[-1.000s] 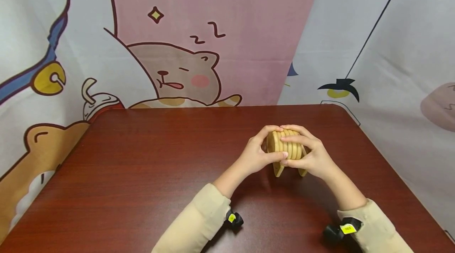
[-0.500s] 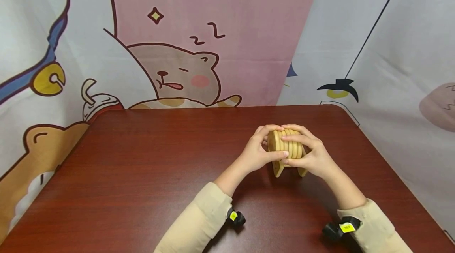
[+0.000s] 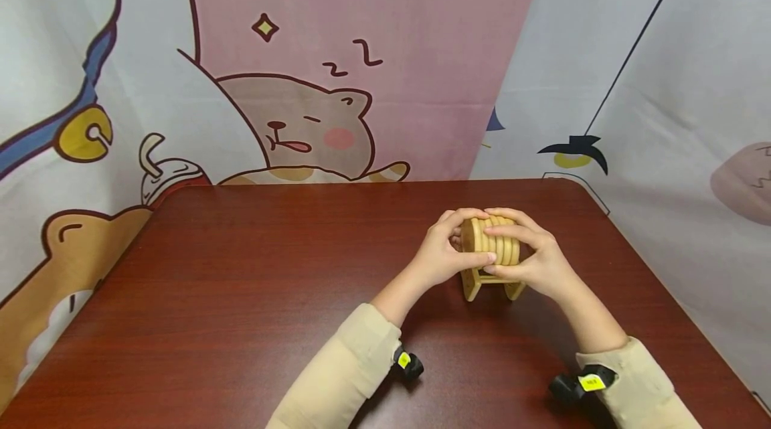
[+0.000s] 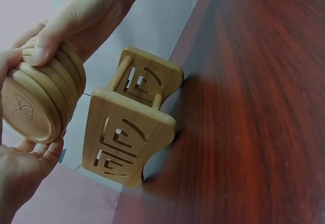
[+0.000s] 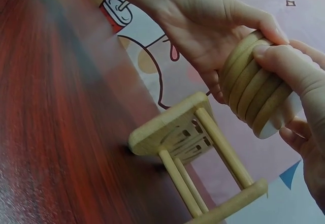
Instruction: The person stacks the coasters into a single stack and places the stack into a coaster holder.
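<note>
Both hands hold a stack of several round wooden coasters (image 3: 501, 247), set on edge side by side. My left hand (image 3: 442, 255) grips it from the left, thumb in front and fingers over the top. From the right my right hand (image 3: 545, 262) grips the same stack. A leaf-like engraving marks the end coaster (image 4: 28, 109) in the left wrist view. Just below stands a wooden coaster rack (image 4: 124, 137), with cut-out side panels joined by round rods (image 5: 223, 145). In both wrist views the stack is apart from the rack.
The rack stands on a dark red-brown table (image 3: 271, 282), towards its right side. Cloth with cartoon animals (image 3: 319, 128) hangs behind the table and at its sides. Black wrist cameras (image 3: 411, 363) are strapped over the beige sleeves.
Both hands have raised the coaster stack slightly and shifted it a little to the right. More of the rack now shows beneath it; the rack stays in place.
</note>
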The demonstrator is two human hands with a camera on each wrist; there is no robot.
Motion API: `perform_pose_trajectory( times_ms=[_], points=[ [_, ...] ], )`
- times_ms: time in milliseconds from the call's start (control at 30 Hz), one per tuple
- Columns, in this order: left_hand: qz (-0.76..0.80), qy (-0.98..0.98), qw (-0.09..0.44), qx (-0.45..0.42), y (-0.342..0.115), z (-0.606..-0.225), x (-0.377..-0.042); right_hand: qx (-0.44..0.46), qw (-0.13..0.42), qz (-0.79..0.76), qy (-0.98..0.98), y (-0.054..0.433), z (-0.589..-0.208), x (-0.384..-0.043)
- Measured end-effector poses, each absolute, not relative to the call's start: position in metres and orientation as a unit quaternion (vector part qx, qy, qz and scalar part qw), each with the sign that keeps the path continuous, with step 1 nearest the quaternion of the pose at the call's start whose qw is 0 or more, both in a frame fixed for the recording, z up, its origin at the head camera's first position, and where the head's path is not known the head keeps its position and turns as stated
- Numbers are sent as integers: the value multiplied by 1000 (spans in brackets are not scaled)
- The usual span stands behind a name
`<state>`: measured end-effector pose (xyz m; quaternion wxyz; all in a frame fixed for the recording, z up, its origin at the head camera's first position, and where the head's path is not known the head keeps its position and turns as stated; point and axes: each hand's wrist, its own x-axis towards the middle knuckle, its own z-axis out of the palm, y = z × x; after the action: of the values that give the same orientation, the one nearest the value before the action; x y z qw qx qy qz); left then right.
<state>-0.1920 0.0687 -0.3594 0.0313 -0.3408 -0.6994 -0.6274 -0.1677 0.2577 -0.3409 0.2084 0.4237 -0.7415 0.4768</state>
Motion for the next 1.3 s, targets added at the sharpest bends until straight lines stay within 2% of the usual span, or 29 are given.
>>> perform_pose_trajectory(
  times_ms=[200,333,600,1300],
  points=[
    [-630,-701,35,-333,66,-337,-177,423,207,476,-743,263,-342,-171],
    [-630,-705,40,-322,69,-337,-176,420,203,475,-746,266,-343,-173],
    [-633,-705,46,-316,84,-375,-203,420,199,471,-750,270,-346,-178],
    [-589,-750,82,-288,95,-382,-202,405,169,486,-756,283,-357,-182]
  ],
)
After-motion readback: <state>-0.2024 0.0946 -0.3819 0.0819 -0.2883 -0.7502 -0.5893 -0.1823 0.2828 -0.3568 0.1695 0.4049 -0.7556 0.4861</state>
